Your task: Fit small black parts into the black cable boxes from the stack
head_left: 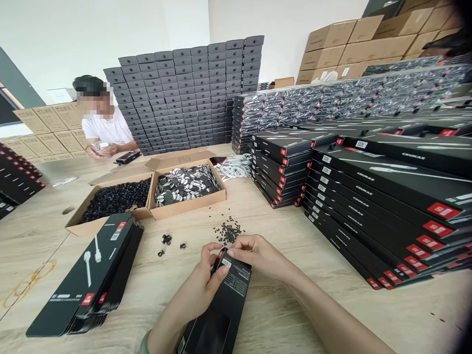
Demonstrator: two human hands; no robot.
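Note:
A long black cable box (230, 300) with white print, a white label and a dark window panel lies on the table at the bottom middle, pointing away from me. My left hand (201, 280) is closed around its far left side, thumb pressed near the label. At the far end, my right hand (254, 253) pinches the box's end edge between thumb and fingers; any small piece under those fingertips is hidden. Just beyond lies a scatter of tiny black pieces (228, 232). Several black ring-like clips (166, 239) sit to the left.
Flat black printed sleeves (99, 265) are stacked at left. Behind them stand a carton of small black parts (116, 200) and a carton of black-and-white tags (188, 184). White cables (236, 166) lie behind. Stacked black boxes (354, 206) line the right. A person (106, 123) works at far left.

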